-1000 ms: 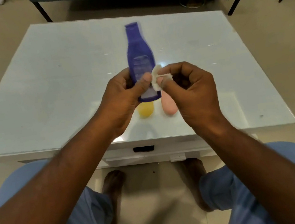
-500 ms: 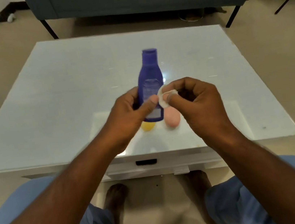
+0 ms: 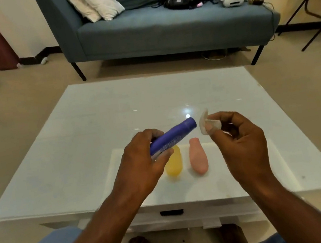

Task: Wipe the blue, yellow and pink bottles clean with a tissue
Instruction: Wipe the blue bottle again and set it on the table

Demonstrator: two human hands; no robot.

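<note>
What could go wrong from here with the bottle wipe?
1. The left hand grips the blue plastic bottle only at its base, tilted over the yellow bottle lying on the white table; a slip could knock it rolling.
2. The right hand pinches the small white tissue by its edge, clear of the bottle; it may drop.
3. The pink bottle lies loose near the wrist; a sweep could nudge it.

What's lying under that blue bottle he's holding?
Under the blue bottle, a yellow bottle lies on the white table; the left hand covers its top end.
</note>
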